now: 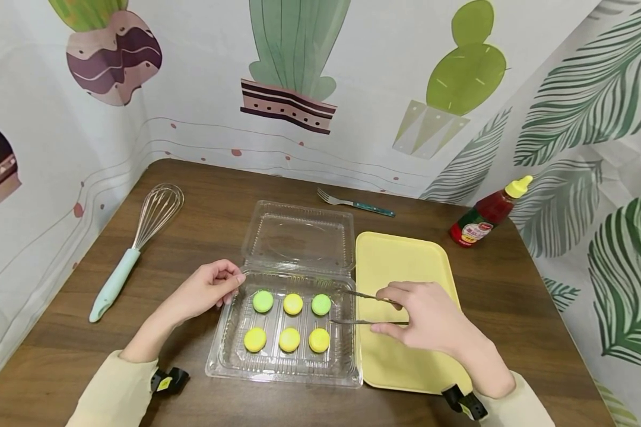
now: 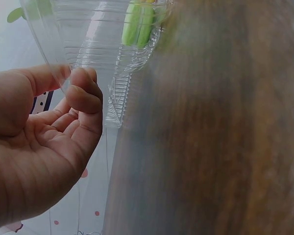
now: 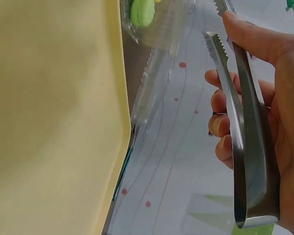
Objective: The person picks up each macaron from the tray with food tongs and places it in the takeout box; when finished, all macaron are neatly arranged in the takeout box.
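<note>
My left hand (image 1: 213, 287) pinches the left rim of a clear plastic box (image 1: 224, 362), whose lid (image 1: 299, 237) lies folded back behind it. Inside the box stand two rows of macarons: a green macaron (image 1: 263, 301), a yellow macaron (image 1: 292, 303) and another green macaron (image 1: 321, 305) at the back, yellow macarons (image 1: 289, 340) in front. In my right hand (image 1: 432, 314) are metal tongs (image 3: 252, 132), held between thumb and fingers with their arms apart. The tong tips are over the box's right side, near the back right green macaron, with nothing between them.
A yellow tray (image 1: 406, 255) lies against the box's right side, under my right hand. Behind are a fork (image 1: 358, 205) and, farther right, a red sauce bottle (image 1: 483, 216). A whisk (image 1: 133, 255) lies at the left on the wooden table (image 1: 203, 201).
</note>
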`<action>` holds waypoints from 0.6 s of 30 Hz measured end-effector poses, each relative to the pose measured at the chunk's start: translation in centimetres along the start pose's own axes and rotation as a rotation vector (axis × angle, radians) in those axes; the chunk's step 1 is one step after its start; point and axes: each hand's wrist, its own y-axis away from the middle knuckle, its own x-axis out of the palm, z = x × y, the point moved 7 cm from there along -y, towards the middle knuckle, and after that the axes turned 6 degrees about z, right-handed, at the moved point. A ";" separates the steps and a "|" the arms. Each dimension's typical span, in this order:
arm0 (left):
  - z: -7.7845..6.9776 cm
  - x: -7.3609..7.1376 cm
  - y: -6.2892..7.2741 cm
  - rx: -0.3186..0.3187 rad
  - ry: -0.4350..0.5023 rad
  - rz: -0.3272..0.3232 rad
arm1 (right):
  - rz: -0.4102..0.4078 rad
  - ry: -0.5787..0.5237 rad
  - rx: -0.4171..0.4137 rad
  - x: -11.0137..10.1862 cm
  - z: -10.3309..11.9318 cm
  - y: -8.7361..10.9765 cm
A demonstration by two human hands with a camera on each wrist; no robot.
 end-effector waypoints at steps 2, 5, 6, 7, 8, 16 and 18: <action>-0.2 0.0 0.1 0.001 0.011 0.000 | -0.020 -0.004 0.015 -0.3 -0.6 0.3; -0.3 0.0 0.2 -0.001 0.022 -0.001 | -0.048 -0.001 0.041 -0.8 -1.6 0.8; -0.4 0.0 0.2 -0.001 0.024 -0.001 | -0.055 -0.002 0.053 -0.9 -2.0 1.0; -0.5 0.0 0.2 -0.001 0.025 -0.001 | -0.065 -0.006 0.063 -0.9 -2.4 1.2; -0.5 0.0 0.2 -0.002 0.027 -0.001 | -0.076 -0.010 0.075 -1.0 -2.8 1.4; -0.5 0.0 0.3 -0.009 0.028 -0.001 | -0.197 -0.021 0.172 -1.7 -6.1 3.1; -0.5 0.0 0.2 -0.008 0.027 -0.001 | -0.223 -0.013 0.202 -1.7 -6.8 3.5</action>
